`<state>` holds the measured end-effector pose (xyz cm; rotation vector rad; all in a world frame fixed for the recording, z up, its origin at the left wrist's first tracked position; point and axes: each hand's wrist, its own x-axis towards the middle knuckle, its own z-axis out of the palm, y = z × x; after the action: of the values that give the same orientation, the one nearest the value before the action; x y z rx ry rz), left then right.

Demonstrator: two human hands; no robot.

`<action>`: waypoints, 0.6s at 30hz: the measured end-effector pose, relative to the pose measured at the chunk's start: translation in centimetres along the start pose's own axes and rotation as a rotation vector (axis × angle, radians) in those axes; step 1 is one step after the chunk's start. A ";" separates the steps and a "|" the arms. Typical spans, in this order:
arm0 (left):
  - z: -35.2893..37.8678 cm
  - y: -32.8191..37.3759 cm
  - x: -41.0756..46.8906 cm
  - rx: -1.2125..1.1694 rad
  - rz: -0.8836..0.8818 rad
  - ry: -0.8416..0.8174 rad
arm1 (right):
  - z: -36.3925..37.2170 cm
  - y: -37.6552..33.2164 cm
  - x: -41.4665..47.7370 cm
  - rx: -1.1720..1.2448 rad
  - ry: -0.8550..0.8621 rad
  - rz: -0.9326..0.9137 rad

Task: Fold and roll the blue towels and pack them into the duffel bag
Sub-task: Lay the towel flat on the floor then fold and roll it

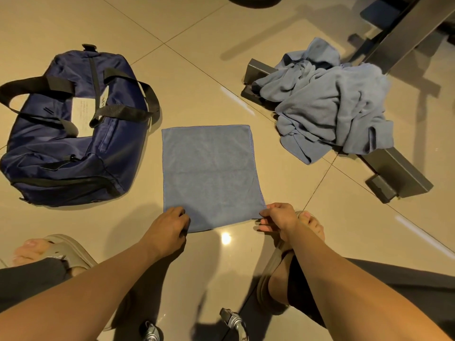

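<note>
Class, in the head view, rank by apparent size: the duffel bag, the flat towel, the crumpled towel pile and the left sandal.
1. duffel bag: largest.
2. crumpled towel pile and flat towel: too alike to rank.
3. left sandal: smallest, though nearest and partly hidden.

Bare left hand point(170, 225) and right hand point(279, 217), bare forearms point(118, 274), dark trousers point(29, 274), thick-soled taupe slide sandals point(66, 249).

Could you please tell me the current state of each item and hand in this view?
Flat light-blue microfibre towel: spread flat on the tiled floor, not yet rolled.
Navy fabric duffel bag with black straps: lying on the floor; zip state unclear.
Crumpled heap of light-blue towels: unfolded, draped over a grey metal frame.
Left hand: gripping the flat towel's near left corner.
Right hand: pinching its near right corner.
</note>
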<state>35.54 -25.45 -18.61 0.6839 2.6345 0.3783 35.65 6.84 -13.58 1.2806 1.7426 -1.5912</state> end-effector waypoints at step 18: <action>-0.1 -0.5 -0.6 0.053 0.083 0.022 | -2.2 -1.4 1.0 -0.199 -0.035 0.104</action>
<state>35.74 -26.17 -18.57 0.8122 2.6511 0.3422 34.58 9.34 -13.14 1.2188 1.7349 -1.3377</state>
